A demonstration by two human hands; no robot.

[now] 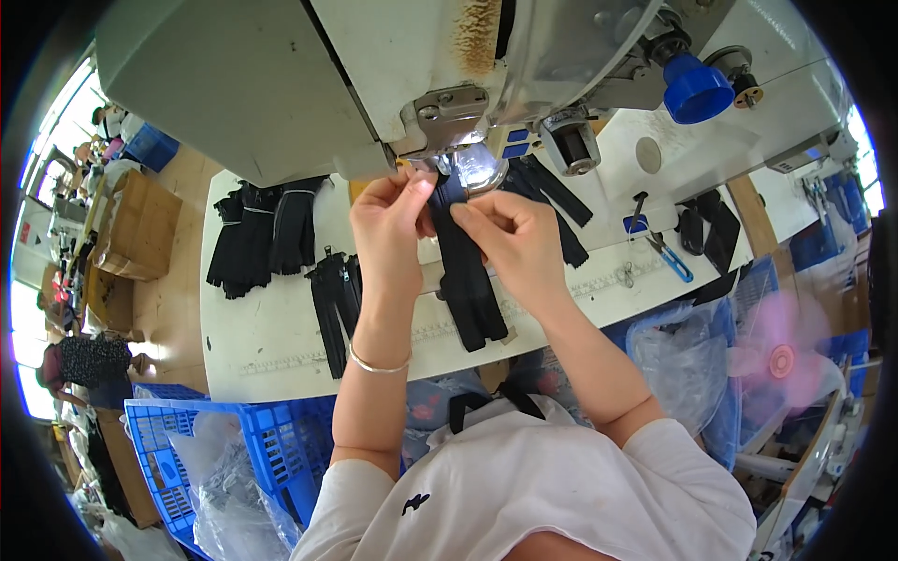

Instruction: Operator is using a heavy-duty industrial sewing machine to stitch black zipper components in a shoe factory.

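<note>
My left hand (pixel 386 227) and my right hand (pixel 513 238) both pinch the top end of a long black zipper strip (pixel 468 280) right under the head of a white sewing machine (pixel 374 84). The strip hangs down toward me over the white table (pixel 271 346). Its upper end sits at the machine's metal foot (pixel 458 117), partly hidden by my fingers. A thin bracelet circles my left wrist.
Piles of black zipper pieces (pixel 257 238) lie left on the table, with more (pixel 335 299) beside my left arm and others (pixel 552 201) behind my right hand. Blue-handled scissors (pixel 666 257) lie at right. A blue crate (pixel 234 449) and plastic bags (pixel 687 360) stand below.
</note>
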